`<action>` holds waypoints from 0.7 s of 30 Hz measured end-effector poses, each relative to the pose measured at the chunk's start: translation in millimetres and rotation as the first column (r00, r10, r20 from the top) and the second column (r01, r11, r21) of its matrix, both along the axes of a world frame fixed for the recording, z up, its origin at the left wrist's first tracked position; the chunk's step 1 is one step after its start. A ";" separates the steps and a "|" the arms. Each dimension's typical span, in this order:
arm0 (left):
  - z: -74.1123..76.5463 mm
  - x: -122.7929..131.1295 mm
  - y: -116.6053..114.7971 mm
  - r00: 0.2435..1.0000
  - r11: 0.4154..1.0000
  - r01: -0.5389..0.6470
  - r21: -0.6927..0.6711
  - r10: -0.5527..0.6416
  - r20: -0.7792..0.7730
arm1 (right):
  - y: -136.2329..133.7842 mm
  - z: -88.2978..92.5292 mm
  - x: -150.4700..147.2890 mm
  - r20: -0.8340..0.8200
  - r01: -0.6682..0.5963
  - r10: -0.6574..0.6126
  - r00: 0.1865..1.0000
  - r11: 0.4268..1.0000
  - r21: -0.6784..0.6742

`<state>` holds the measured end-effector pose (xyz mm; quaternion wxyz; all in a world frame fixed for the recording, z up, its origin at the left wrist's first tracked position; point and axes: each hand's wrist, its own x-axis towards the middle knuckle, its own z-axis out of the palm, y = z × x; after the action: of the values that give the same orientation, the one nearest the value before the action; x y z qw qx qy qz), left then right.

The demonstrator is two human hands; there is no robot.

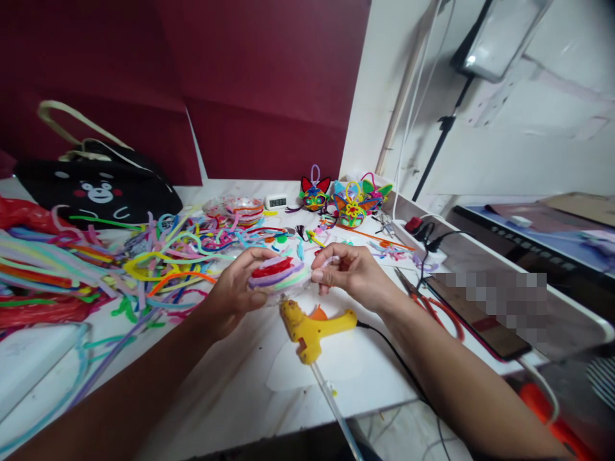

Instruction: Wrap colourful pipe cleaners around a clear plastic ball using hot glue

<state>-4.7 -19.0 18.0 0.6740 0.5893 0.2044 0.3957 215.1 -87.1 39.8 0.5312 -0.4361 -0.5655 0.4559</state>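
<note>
Multicoloured piece (pixel 283 274) in left hand's (pixel 240 285) grip, right hand's (pixel 348 275) unclear, glue stick (pixel 328 395) overhanging tabletop (pixel 221 390)

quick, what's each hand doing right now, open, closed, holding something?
Left hand: closed, holding the striped fuzzy piece.
Right hand: curled beside it; whether it grips anything can't be told.

Both bare forearms (pixel 158 371) angle inward, left hand (pixel 237 291) cupped, right hand (pixel 348 274) with fingers bent.

Glue gun (pixel 314 330) on table (pixel 216 384), scissors (pixel 419 297) to right.
</note>
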 end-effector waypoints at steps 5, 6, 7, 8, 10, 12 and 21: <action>-0.2 -0.6 0.5 1.000 1.000 0.005 -0.018 -0.005 -0.013 | 1.7 -2.7 -1.6 0.002 -0.005 0.005 1.000 1.000 0.003; -0.3 -0.8 0.7 1.000 1.000 0.010 -0.014 -0.010 -0.014 | 1.7 -3.3 -1.6 -0.002 -0.008 0.008 1.000 1.000 -0.005; -0.4 -0.9 0.8 1.000 1.000 0.015 -0.011 -0.015 -0.015 | 1.6 -3.8 -1.5 -0.008 -0.013 0.013 1.000 1.000 -0.014; -0.4 -1.0 0.8 1.000 1.000 0.021 -0.010 -0.021 -0.015 | 1.6 -4.3 -1.3 -0.016 -0.021 0.021 1.000 0.999 -0.025; 0.4 -1.1 0.2 0.999 0.999 0.034 -0.012 -0.034 -0.017 | 1.8 -5.2 -0.7 -0.038 -0.046 0.043 0.998 0.997 -0.061; 2.3 -1.1 -1.2 0.999 0.999 0.037 -0.020 -0.038 -0.017 | 2.4 -5.9 -0.1 -0.070 -0.078 0.071 0.995 0.991 -0.110; 7.7 -2.2 -3.9 0.996 0.996 0.079 -0.028 -0.080 -0.030 | 2.8 -10.4 -0.9 -0.209 -0.199 0.164 0.964 0.966 -0.163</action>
<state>-6.9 -22.9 25.7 0.6939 0.5939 0.1966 0.3565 214.1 -84.3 29.5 0.4974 -0.3826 -0.5045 0.5930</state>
